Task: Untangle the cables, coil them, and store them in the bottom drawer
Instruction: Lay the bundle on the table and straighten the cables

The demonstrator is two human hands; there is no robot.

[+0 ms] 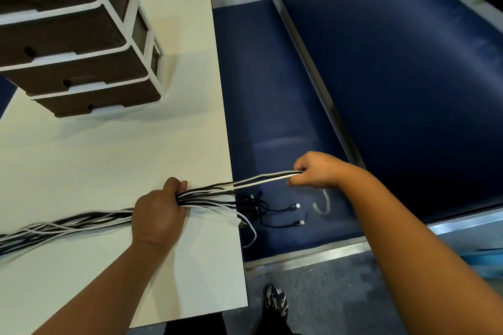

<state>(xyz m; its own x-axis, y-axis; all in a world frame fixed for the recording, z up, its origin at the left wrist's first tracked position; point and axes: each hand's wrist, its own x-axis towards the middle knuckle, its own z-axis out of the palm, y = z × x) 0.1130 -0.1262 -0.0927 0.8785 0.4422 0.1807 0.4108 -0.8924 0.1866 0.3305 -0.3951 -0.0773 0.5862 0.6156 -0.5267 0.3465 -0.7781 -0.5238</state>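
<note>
1. Head view, looking down: a person stands at the corner of a pale table (95, 166), with a blue bench (272, 117) just beyond its right edge.
2. Left hand (158, 212) is clamped around a thick bundle of cables (68, 223), black and white mixed, and presses it to the table near the edge.
3. Behind that hand the bundle trails left across the table and out of frame. Strands lie roughly parallel there, though some cross over each other.
4. Right hand (313, 171) is out over the bench, well apart from the left. Its fingers are curled, pinching a white cable (261, 179) pulled taut from the bundle. It looks like two white strands, or one doubled; I cannot tell which.
5. Loose ends hang off the table edge over the bench: a knot of black cables (253, 201) and two silver plugs (298, 206).
6. Drawer unit (81, 43) stands at the far left of the table, dark fronts in a white frame. Its bottom drawer (95, 102) looks closed, and no cable is near it.
7. Judgement: the task is early, in the untangling stage. One white cable is being drawn free; nothing visible is coiled.
8. Left to do, as far as can be seen: separate the remaining strands, clear the black knot, coil each cable, open the bottom drawer, and put the coils inside.
</note>
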